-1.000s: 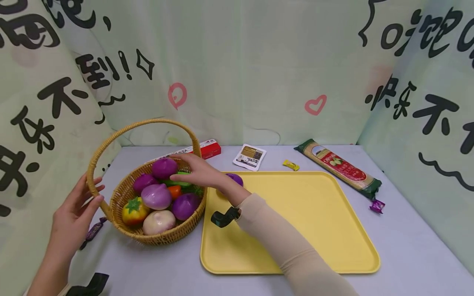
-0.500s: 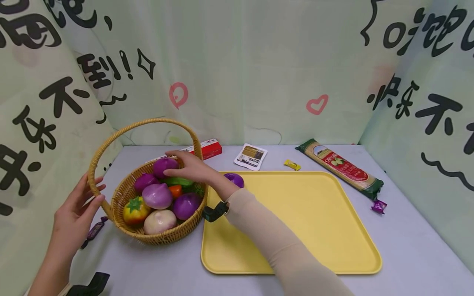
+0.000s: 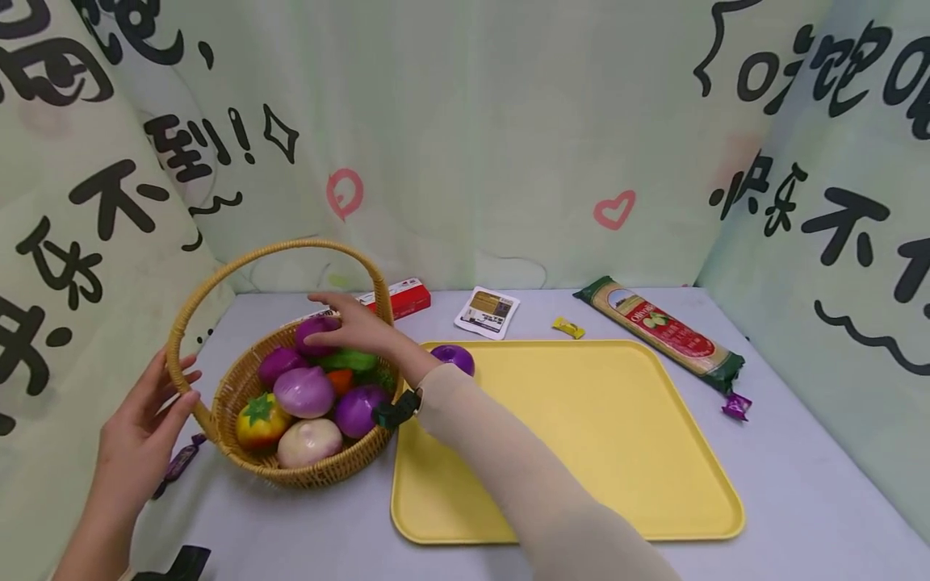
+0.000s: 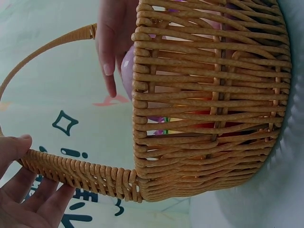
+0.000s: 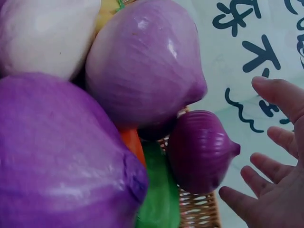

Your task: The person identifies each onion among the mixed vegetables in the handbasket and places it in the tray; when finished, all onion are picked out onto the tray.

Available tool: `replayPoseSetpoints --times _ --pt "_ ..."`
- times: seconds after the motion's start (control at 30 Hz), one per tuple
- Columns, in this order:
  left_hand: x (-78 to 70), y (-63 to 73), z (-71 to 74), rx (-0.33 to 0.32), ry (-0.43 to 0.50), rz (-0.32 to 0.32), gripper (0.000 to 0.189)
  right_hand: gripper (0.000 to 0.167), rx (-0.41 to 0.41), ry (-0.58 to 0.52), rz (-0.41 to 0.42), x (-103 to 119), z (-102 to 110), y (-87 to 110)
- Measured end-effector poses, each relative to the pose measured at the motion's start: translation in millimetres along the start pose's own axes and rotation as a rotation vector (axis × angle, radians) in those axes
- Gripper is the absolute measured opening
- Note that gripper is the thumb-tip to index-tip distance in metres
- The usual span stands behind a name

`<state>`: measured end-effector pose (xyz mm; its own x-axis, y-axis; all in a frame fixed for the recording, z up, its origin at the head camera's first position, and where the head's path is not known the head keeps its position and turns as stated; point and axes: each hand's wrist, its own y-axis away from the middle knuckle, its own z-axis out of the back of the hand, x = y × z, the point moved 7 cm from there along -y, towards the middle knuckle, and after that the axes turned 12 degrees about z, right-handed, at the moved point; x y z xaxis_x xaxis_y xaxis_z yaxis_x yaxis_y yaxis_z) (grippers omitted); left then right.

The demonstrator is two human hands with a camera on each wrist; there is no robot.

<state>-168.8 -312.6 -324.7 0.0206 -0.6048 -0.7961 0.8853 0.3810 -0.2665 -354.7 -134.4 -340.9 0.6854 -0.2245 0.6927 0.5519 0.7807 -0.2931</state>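
My left hand [image 3: 141,424] holds the handle [image 4: 85,172] of a round wicker basket [image 3: 305,478] at its left side, thumb on one side and fingers on the other. Over the back of the basket reaches my right hand [image 3: 356,327], its fingers spread and curved beside a dark purple onion [image 5: 202,152]. A gap shows between that onion and the fingers in the right wrist view. Also in the basket are a pale purple onion [image 3: 303,393], a whitish onion [image 3: 310,443], a yellow-red tomato-like piece [image 3: 261,421], an orange piece [image 3: 340,382] and a green vegetable [image 3: 350,361].
A yellow tray [image 3: 581,452] lies right of the basket, with a purple onion [image 3: 454,357] at its back left corner. Behind stand a red box [image 3: 411,299], a white packet [image 3: 488,312], a yellow candy [image 3: 568,328] and a long green-and-red package [image 3: 661,331]. Purple-wrapped candies [image 3: 737,407] lie at both sides.
My right hand has shifted left and slightly up, toward the rearmost purple onion. My left hand stays on the handle, and the basket keeps its place.
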Motion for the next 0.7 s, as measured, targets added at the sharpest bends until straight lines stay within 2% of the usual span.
replayPoseSetpoints --times 0.3,0.53,0.7 --pt "3.1 0.8 1.4 -0.007 -0.017 0.044 0.063 0.073 0.001 -0.017 -0.052 -10 -11 -5.7" --pt "2.7 1.2 0.6 -0.014 -0.011 0.024 0.063 0.072 -0.027 -0.125 -0.101 -22 -16 -4.8" --pt "2.1 0.9 -0.3 -0.011 -0.01 0.011 0.063 0.071 -0.044 -0.143 -0.111 -25 -15 -4.5"
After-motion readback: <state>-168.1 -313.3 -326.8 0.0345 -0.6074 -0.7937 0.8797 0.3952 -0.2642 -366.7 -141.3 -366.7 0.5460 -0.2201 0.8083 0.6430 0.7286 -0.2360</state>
